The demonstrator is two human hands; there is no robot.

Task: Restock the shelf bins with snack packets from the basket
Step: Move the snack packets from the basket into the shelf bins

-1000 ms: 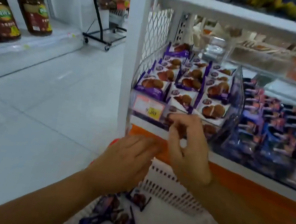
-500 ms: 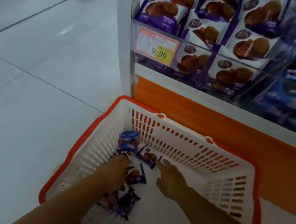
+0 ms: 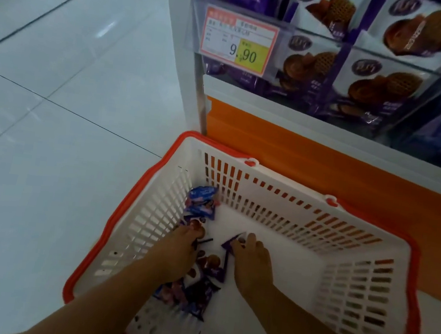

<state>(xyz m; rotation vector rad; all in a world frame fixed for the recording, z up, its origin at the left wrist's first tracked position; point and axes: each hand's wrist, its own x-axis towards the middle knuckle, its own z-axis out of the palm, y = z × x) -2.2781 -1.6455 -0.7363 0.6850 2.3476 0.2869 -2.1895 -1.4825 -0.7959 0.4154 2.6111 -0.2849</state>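
A white basket (image 3: 278,211) with a red rim stands on the floor below the shelf. Several purple snack packets (image 3: 198,284) lie along its left side, and a blue packet (image 3: 200,203) leans in the far left corner. Both my hands are down inside the basket. My left hand (image 3: 177,251) has its fingers curled onto a packet by the left wall. My right hand (image 3: 250,260) pinches the corner of a purple packet (image 3: 230,245). Above, a clear shelf bin (image 3: 395,66) holds purple and white packets showing brown cookies.
A price tag (image 3: 238,41) reading 9.90 is fixed to the bin's front. An orange panel (image 3: 340,165) runs under the shelf behind the basket. A white upright post (image 3: 188,59) stands at the shelf's left end. Pale floor tiles (image 3: 48,144) spread to the left.
Both hands dropped from the shelf bin into the basket. Since half a second ago the right hand has closed on a purple packet and the left has pushed further into the pile.
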